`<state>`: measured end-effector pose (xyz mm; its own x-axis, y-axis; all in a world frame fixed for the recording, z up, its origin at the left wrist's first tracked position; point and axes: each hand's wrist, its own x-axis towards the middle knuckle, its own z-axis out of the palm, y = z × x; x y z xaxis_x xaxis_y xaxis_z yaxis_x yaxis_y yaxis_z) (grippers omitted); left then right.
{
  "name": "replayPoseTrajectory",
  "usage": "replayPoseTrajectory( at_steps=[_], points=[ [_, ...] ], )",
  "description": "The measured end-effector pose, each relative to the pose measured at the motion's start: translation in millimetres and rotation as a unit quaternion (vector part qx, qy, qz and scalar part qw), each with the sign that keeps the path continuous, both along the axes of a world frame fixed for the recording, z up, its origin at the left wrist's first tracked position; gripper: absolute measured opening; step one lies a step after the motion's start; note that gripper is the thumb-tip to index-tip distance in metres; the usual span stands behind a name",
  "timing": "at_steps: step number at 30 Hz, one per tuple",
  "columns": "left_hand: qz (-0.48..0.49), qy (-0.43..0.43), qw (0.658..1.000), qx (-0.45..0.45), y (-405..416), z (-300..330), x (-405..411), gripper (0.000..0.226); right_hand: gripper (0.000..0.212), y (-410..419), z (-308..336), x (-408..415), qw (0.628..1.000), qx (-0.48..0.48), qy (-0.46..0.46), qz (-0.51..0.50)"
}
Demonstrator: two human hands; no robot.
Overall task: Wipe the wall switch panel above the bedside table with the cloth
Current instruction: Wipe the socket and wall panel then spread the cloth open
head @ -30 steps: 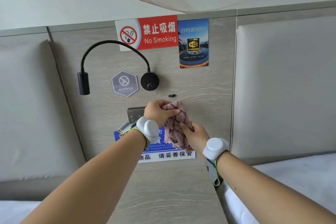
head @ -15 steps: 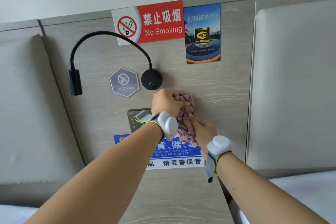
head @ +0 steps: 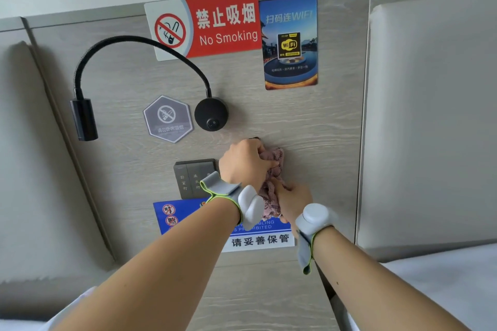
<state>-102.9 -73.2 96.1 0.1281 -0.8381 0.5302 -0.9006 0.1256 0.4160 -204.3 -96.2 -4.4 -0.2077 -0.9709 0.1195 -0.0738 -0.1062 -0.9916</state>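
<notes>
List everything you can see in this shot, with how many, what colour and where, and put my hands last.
No Smoking sign: 1, red and white, top of the wood panel.
WiFi poster: 1, blue, right of that sign.
Reading lamp: 1, black gooseneck, its round base mid-panel.
Hexagon sticker: 1, grey, left of the lamp base.
Switch panel: 1, dark grey, partly hidden by the left hand.
Notice sign: 1, blue and white, below the switch panel.
Padded panels: 2, beige, either side.
Cloth: 1, pinkish, bunched between both hands.
Wristbands: 2, grey.
Left hand: grip on the cloth's top.
Right hand: grip on its lower part.
</notes>
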Motion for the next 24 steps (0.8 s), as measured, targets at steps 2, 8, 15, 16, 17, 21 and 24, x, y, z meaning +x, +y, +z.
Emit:
replayPoseTrajectory(
  at_steps=[2,8,15,16,17,21,24],
  points=[
    [0.008,-0.034,0.999,0.028,1.3,-5.8,-2.7,0.024,0.054,2.0,-6.2,-3.0,1.0,0.016,0.016,0.006],
    [0.001,-0.037,0.999,0.023,3.1,-12.2,-3.5,0.027,0.049,9.9,-11.0,-11.9,0.999,0.026,0.028,0.008],
    [-0.007,-0.018,0.999,-0.032,-1.8,16.4,-2.2,0.029,0.052,13.3,16.2,1.4,0.998,-0.047,-0.009,-0.034],
    [-0.003,-0.02,0.999,-0.032,-2.6,19.1,-0.6,0.028,0.053,12.6,17.8,3.0,0.998,-0.053,-0.005,-0.039],
    [0.001,-0.028,0.999,-0.028,-3.3,21.4,1.2,0.029,0.055,10.7,17.8,4.2,0.997,-0.057,-0.001,-0.044],
    [0.019,-0.077,0.997,0.011,-3.7,23.1,1.7,0.037,0.055,6.8,13.9,-0.3,0.997,-0.049,0.042,-0.044],
    [0.031,-0.096,0.995,0.025,-3.0,18.7,-1.7,0.041,0.054,6.8,12.4,-3.3,0.997,-0.039,0.06,-0.042]
  ],
)
